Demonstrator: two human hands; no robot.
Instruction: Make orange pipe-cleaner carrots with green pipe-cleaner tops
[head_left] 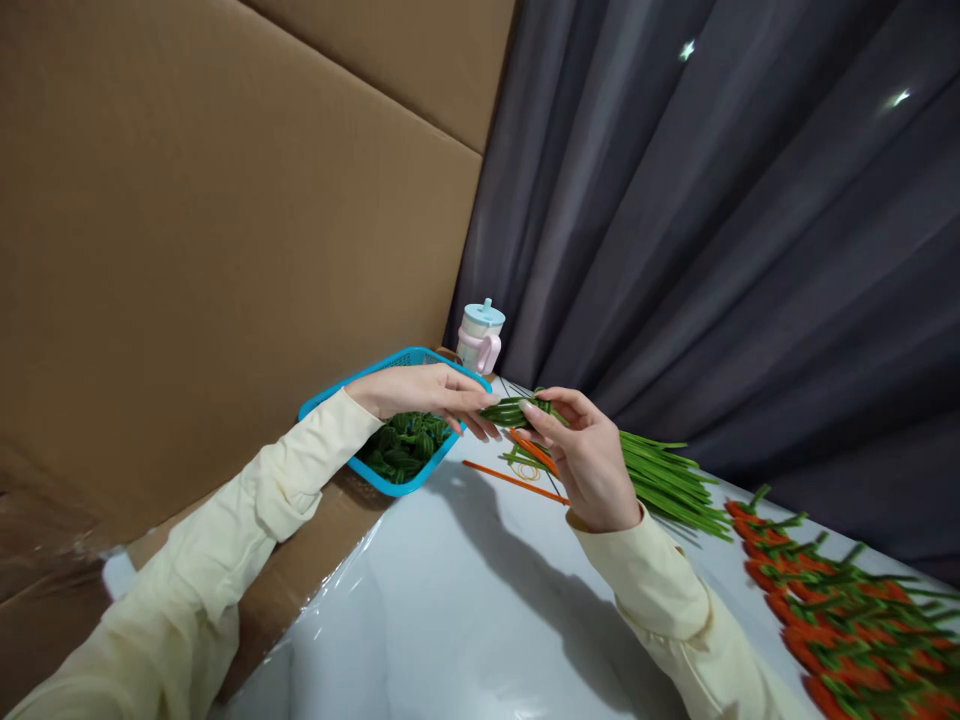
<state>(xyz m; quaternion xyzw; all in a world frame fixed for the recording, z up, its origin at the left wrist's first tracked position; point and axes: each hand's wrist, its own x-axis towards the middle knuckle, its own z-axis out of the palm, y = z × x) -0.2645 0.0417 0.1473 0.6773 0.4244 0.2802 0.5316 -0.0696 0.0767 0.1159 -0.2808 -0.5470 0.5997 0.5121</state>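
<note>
My right hand [589,460] pinches a small bundle of looped green pipe cleaners [514,411], shaped like a leaf, between thumb and fingers. At its left end, my left hand [442,395] has its fingertips on the loops, the lower fingers loosely extended; its thumb is mostly hidden. Under the hands lie orange pipe cleaners [514,482] and thin rubber bands [527,470]. Behind the right wrist, long straight green pipe cleaners [667,480] form a pile.
Left of the hands, a blue basket [405,488] holds several dark green leaf shapes [405,445]. A lidded cup [480,335] stands behind it. Rows of red-orange pieces with green stems [840,610] lie at right on the white table [450,620]. Cardboard [225,220] and a dark curtain [712,200] enclose the table.
</note>
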